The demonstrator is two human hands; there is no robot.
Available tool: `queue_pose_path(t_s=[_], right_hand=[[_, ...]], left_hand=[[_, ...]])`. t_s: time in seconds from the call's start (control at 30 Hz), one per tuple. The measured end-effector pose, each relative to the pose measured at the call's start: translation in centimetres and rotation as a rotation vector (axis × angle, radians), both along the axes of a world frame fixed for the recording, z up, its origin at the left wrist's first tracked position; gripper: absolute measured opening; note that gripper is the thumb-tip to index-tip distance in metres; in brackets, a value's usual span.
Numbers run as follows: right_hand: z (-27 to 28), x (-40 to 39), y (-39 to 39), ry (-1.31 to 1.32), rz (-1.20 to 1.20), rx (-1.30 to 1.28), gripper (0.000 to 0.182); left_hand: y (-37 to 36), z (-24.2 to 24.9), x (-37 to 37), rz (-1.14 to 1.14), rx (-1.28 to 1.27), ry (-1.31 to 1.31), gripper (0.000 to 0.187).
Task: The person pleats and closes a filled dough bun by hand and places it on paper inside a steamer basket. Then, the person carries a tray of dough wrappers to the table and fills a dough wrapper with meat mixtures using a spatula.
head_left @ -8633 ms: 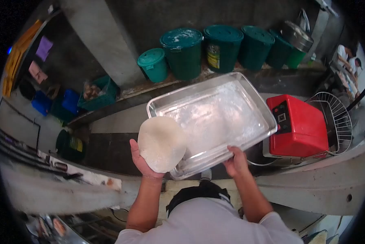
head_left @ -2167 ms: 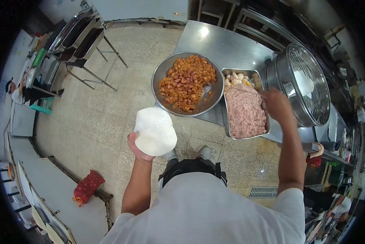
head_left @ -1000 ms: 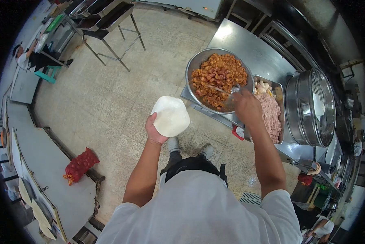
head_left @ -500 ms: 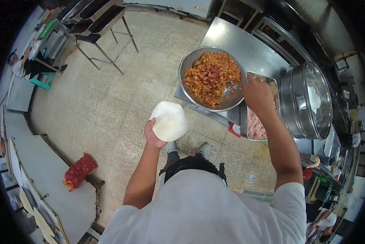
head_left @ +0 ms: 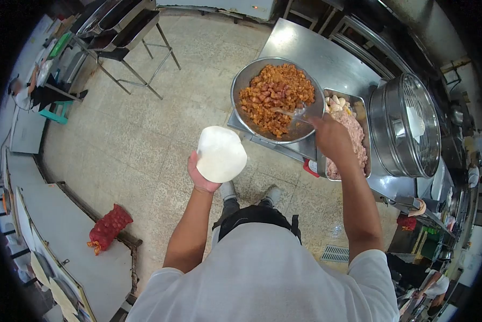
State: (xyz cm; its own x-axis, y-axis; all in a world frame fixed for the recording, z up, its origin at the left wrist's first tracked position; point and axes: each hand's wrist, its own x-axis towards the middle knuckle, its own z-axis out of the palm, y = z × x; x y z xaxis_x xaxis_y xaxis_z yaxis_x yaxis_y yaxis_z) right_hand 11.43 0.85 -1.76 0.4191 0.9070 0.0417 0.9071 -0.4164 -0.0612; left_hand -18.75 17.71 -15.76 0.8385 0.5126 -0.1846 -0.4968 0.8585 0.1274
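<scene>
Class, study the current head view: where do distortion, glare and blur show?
Head view: wide-lens distortion bows the room's edges, corners black; glare whitens the steel table's far end; the right hand looks slightly soft; the far-left co-worker is small and unclear.

Left hand (head_left: 202, 176) holds pale disc (head_left: 221, 154), apparently dough, above floor (head_left: 117, 145).

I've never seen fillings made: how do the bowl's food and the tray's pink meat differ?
The orange-brown mixture looks chunky; the pink meat looks finer, like mince. The mixture sits in a round bowl, the meat in a rectangular tray. Both containers are uncovered.
</scene>
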Motion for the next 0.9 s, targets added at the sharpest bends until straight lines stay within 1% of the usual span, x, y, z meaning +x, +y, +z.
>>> queue_pose_path(t_s=[0.07, 0.13, 0.2, 0.23, 0.3, 0.37, 0.4, 0.5, 0.63, 0.7, 0.77, 0.83, 0.9], right_hand=[[-0.8, -0.7, 1.6, 0.004, 0.018, -0.002, 0.021], [-1.6, -0.5, 3.0, 0.007, 0.042, -0.008, 0.021], [-3.3, 0.2, 4.1, 0.064, 0.042, -0.118, 0.02], [-4.1, 0.3, 4.2, 0.064, 0.047, -0.118, 0.02], [-5.1, 0.4, 4.2, 0.177, 0.103, -0.084, 0.033], [-5.6, 0.5, 4.2, 0.222, 0.11, -0.072, 0.034], [-5.7, 0.4, 4.1, 0.266, 0.103, -0.055, 0.034], [-6.1, -0.2, 3.6, 0.233, 0.11, 0.009, 0.034], [-6.5, -0.9, 3.3, 0.269, 0.132, 0.101, 0.033], [-6.3, -1.2, 3.0, 0.342, 0.11, 0.133, 0.031], [-6.5, -1.4, 2.5, 0.353, 0.1, 0.111, 0.031], [-6.4, -2.1, 1.9, 0.363, 0.092, 0.086, 0.032], [-6.1, -2.9, 1.1, 0.466, 0.04, 0.178, 0.031]], left_hand=[[0.4, 0.2, 0.3, -0.026, -0.044, -0.12, 0.086], [0.8, -0.1, 0.3, -0.044, -0.029, -0.108, 0.087], [1.0, -0.8, 0.1, -0.06, -0.017, -0.098, 0.087], [1.1, -1.4, 0.0, -0.091, -0.011, -0.093, 0.087], [1.3, -2.2, -0.1, -0.112, -0.006, -0.086, 0.086], [1.0, -2.7, 0.3, -0.113, 0.023, 0.075, 0.081], [0.9, -2.7, 0.6, -0.11, 0.022, 0.075, 0.081], [0.9, -2.5, 2.0, -0.084, 0.004, 0.086, 0.079], [1.2, -2.4, 3.1, -0.055, -0.03, 0.094, 0.071], [1.4, -2.2, 3.8, -0.041, -0.049, 0.105, 0.068], [1.5, -1.9, 4.5, 0.001, -0.06, 0.168, 0.063], [1.4, -1.6, 5.2, 0.005, -0.056, 0.193, 0.062], [1.1, -1.1, 5.9, 0.011, -0.052, 0.216, 0.061]])
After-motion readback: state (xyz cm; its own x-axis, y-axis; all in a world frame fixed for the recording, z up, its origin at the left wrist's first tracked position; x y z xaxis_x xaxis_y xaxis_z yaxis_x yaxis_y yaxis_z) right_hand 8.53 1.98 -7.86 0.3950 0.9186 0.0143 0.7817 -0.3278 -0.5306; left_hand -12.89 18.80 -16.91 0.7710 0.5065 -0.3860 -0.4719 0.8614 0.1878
